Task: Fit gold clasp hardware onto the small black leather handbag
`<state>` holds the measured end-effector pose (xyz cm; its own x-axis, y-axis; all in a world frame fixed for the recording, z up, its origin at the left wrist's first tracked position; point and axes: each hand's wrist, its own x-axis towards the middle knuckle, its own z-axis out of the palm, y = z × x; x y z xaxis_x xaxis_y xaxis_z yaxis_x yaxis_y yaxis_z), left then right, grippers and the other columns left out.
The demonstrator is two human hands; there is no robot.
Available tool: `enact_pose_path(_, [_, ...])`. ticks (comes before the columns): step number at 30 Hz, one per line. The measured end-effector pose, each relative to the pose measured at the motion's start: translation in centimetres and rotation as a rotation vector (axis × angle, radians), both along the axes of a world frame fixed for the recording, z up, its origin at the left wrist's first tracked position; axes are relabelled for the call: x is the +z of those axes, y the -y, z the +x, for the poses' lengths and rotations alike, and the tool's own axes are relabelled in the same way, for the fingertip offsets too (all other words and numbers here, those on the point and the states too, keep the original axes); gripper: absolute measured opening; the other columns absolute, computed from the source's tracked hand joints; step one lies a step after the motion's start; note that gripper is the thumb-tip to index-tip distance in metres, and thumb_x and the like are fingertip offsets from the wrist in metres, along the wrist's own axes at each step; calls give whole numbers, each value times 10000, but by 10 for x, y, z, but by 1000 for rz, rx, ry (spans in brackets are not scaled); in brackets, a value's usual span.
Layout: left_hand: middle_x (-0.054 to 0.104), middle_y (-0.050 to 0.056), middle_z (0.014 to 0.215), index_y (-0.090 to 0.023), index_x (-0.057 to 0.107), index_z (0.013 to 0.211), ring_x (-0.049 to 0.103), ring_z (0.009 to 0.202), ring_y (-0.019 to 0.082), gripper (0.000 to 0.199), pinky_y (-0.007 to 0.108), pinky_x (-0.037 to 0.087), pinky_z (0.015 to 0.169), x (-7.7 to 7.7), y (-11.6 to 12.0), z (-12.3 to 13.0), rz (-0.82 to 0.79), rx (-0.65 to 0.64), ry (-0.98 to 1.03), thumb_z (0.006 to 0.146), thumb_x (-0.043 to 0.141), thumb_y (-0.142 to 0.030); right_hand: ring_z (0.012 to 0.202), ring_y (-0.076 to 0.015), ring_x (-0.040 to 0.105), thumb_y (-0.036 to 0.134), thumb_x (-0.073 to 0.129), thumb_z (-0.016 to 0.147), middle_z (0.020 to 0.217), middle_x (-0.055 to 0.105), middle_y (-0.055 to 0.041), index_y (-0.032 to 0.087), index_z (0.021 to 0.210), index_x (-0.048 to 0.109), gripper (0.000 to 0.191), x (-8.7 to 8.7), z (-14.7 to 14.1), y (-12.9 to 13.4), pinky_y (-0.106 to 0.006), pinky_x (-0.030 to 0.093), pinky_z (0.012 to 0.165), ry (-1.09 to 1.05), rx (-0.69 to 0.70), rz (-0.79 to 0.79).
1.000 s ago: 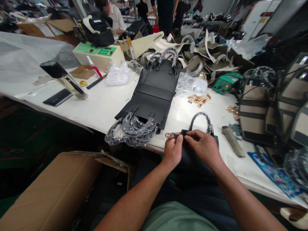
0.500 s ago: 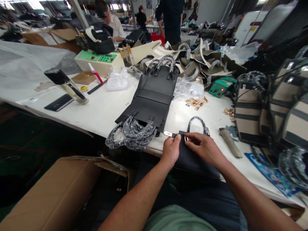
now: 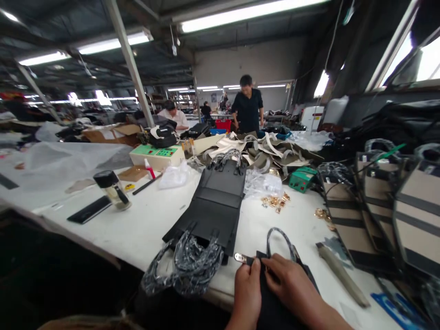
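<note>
A black handbag (image 3: 266, 293) lies in front of me at the table's edge, its plastic-wrapped handle (image 3: 277, 230) standing up behind my hands. My left hand (image 3: 248, 286) pinches a short black strap with its thumb on top; a shiny metal plate (image 3: 242, 258) at the strap's end sticks out to the left. Close beside it, my right hand (image 3: 292, 279) grips the bag's upper part with curled fingers, which hide what lies under their tips. Left of my hands is a stack of black bag panels (image 3: 216, 206) with plastic-wrapped handles (image 3: 195, 261).
Gold fittings (image 3: 277, 201) lie in a pile beyond my hands. A wrapped rod-like tool (image 3: 343, 275) and beige-and-black bag pieces (image 3: 347, 224) are to the right. A green box (image 3: 302, 178), a clear bottle (image 3: 117, 192) and a heap of cut pieces (image 3: 264, 149) stand farther back. A person (image 3: 248, 107) stands behind the heap.
My view has tilted up, so the table sits lower and the ceiling shows. My right fingers have closed in toward my left thumb, and the gold fitting at their tips is now hidden.
</note>
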<state>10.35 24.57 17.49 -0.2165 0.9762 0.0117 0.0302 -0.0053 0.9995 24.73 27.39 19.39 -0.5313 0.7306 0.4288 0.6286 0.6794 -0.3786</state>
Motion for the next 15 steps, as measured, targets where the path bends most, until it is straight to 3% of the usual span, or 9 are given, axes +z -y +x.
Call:
enact_pose_path(4, [616, 159, 874, -65, 580, 877, 597, 914, 255, 677, 308, 450, 794, -9, -5, -3, 58, -29, -42, 887, 422, -723, 954, -130, 599, 237, 411, 979, 1039, 597, -26, 230, 1094, 649, 264, 1, 3, 0, -273, 444, 864, -8, 28, -133])
enact_pose_path(7, [633, 166, 847, -54, 632, 867, 598, 880, 265, 759, 327, 432, 785, -24, -12, -4, 50, 41, -107, 853, 406, -778, 958, -94, 587, 308, 455, 989, 1028, 608, 17, 261, 1073, 659, 225, 4, 12, -3, -227, 439, 884, -32, 111, -233])
enact_pose_path(9, [649, 180, 902, -41, 661, 921, 604, 898, 275, 762, 337, 429, 807, -35, -16, -6, 43, 62, -83, 850, 423, -761, 1041, -94, 583, 392, 440, 1009, 1120, 619, 11, 270, 1174, 661, 301, 5, 17, -8, -199, 425, 953, -42, 158, -271])
enact_pose_path(12, [654, 184, 960, -44, 670, 986, 609, 945, 287, 662, 347, 429, 855, -44, -20, -5, 31, 82, -58, 880, 457, -662, 1183, -197, 561, 506, 481, 962, 1274, 595, -82, 195, 1333, 629, 506, 5, 13, -16, -246, 410, 1044, -113, 87, -334])
enact_pose_path(15, [651, 172, 981, -63, 656, 1012, 610, 966, 279, 496, 351, 433, 882, -47, -18, 3, -43, 174, -52, 902, 475, -511, 1125, -291, 587, 559, 583, 851, 1154, 644, -137, 167, 1293, 665, 597, -3, 3, -20, -327, 463, 995, -239, 44, -245])
